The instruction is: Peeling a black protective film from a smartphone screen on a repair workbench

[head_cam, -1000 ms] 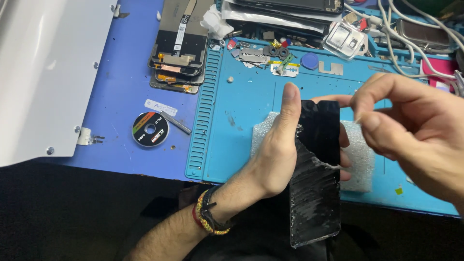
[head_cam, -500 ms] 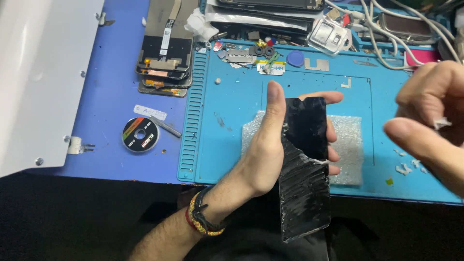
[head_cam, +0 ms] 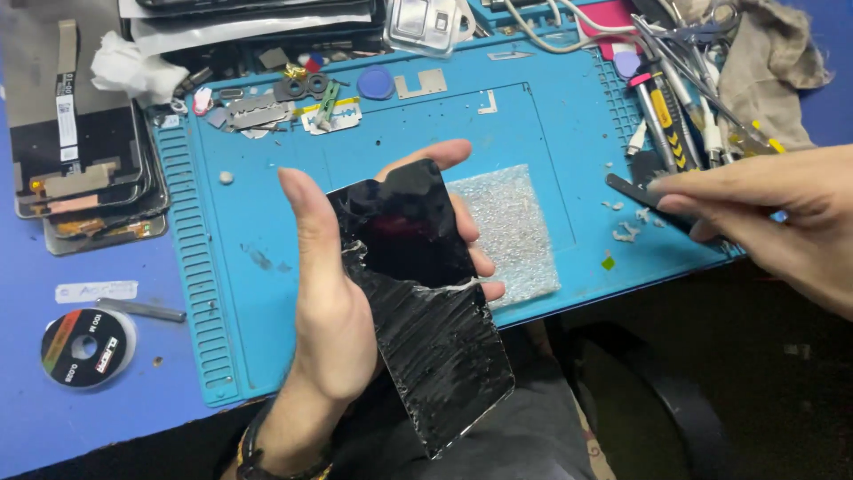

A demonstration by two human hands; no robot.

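Left hand [head_cam: 342,307] gripping phone screen panel [head_cam: 418,293] by long edges, thumb along near edge, fingers behind. Panel thin, stiff, brittle; lower half crazed under film, likely shedding shards. Edge grip safest. Right hand [head_cam: 782,222], well right of panel, pinching dark flat tool [head_cam: 635,191].

Phone repair workshop, blue ribbed repair mat [head_cam: 222,293] covering the surface, stacked phone screens [head_cam: 80,178] at 10 o'clock, screwdrivers and tweezers [head_cam: 675,98] at 2 o'clock, small loose metal parts [head_cam: 267,107] at 11 o'clock
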